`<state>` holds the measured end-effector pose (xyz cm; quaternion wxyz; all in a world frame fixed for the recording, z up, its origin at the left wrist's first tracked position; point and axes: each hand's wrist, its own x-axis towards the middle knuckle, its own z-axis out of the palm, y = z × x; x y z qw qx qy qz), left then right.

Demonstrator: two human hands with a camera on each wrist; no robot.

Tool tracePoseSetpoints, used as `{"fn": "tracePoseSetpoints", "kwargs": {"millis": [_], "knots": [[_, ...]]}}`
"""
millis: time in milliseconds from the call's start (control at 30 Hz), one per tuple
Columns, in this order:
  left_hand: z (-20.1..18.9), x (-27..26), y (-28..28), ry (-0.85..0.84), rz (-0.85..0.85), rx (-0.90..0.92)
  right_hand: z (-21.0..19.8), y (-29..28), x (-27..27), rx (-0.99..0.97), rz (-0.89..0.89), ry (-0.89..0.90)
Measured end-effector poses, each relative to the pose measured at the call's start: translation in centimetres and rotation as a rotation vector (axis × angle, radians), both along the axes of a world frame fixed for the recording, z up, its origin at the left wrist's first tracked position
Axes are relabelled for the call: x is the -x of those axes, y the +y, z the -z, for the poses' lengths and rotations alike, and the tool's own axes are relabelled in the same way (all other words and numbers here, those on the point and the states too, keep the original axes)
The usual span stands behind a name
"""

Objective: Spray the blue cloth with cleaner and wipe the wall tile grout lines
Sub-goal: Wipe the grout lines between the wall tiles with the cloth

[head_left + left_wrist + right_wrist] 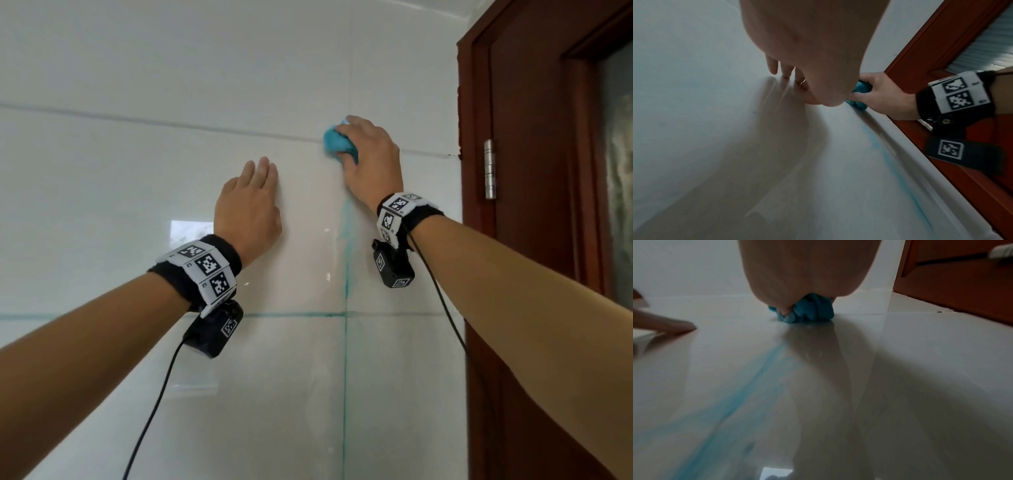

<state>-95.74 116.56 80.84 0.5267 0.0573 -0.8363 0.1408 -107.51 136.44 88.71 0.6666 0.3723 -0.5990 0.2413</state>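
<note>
My right hand (368, 154) grips a bunched blue cloth (337, 140) and presses it against the white tiled wall, right where the vertical grout line (346, 274) meets the upper horizontal grout line (205, 127). The cloth (807, 311) bulges out under my palm in the right wrist view, and the cloth (861, 91) shows again in the left wrist view. A blue smear (756, 378) runs down the vertical grout. My left hand (253, 202) lies flat on the tile, fingers straight, to the left of the cloth and holding nothing.
A dark red wooden door frame (479, 137) with a metal hinge (490, 169) stands just right of my right hand. A lower horizontal grout line (291, 314) is tinted blue. White glossy tile (102, 205) spreads to the left.
</note>
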Motion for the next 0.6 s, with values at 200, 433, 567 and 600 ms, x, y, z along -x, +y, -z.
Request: {"fn": "tracePoseSetpoints", "kwargs": {"millis": [200,433,567,600], "knots": [[0.3,0.5,-0.1,0.007,0.038,-0.027,7.6,0.3,0.1,0.001,0.018,0.011],[0.3,0.2,0.4,-0.016,0.035,-0.080,14.0,2.7,-0.2,-0.101,0.077,-0.050],[0.5,0.0,0.7,-0.025,0.023,-0.097,11.3,3.1,-2.4,-0.144,0.066,-0.093],[0.5,0.1,0.9,-0.023,0.029,-0.103,9.7,3.0,-2.9,-0.096,0.054,-0.091]]}}
